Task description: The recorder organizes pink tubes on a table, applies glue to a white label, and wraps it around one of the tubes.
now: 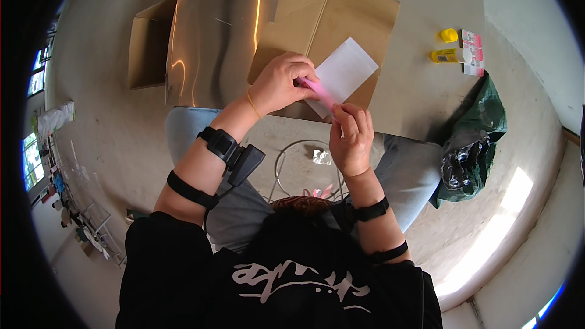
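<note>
A narrow pink strip, apparently folded paper [322,93], is stretched between my hands above the table's near edge. My left hand [281,84] pinches its upper-left end between thumb and fingers. At the lower-right end, my right hand [352,140] grips it with curled fingers. Beneath the strip, a white sheet of paper [348,68] lies on a flattened piece of brown cardboard [353,15], its near part partly covered by the strip and my hands.
The metal-topped table [420,94] carries a yellow glue stick [448,55], a yellow cap [449,35] and a pink-and-white card [473,68] at right. A dark green bag [478,140] hangs by the right edge. An open cardboard box [149,45] stands left of the table.
</note>
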Available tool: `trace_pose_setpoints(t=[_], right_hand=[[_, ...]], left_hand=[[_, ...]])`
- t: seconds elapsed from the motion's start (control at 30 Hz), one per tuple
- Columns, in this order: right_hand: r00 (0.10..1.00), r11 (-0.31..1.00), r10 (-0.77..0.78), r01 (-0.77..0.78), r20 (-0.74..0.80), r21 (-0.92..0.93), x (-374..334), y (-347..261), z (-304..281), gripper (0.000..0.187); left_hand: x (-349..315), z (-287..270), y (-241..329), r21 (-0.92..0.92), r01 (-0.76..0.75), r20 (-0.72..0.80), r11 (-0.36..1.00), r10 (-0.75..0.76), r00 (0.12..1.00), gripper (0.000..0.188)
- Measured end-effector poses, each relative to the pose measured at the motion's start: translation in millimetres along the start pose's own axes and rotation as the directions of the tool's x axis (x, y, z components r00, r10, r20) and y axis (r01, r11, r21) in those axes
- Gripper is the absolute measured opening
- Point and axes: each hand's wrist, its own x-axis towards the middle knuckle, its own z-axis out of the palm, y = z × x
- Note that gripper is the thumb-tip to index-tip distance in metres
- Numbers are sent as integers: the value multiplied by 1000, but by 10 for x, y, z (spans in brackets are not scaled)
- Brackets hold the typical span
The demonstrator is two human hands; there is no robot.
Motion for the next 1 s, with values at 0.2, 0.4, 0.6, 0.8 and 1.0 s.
trace_pose_setpoints(t=[0.2,0.4,0.6,0.8,1.0], right_hand=[[988,988,117,-126,101,84,63,-134,-87,32],[987,987,158,-157,-42,30,69,-60,74,17],[958,959,275,-266,-86,99,179,-44,62,14],[938,937,339,-328,-73,123,230,7,51,11],[967,969,230,-238,-110,-72,322,-78,30,16]], left_hand=[[7,19,8,-124,133,24,983,-131,991,28],[25,70,33,-194,208,34,959,-205,978,24],[9,177,26,-109,145,-112,983,-158,981,18],[51,340,80,49,167,-302,985,-145,942,26],[83,461,105,13,348,-316,937,-327,891,36]])
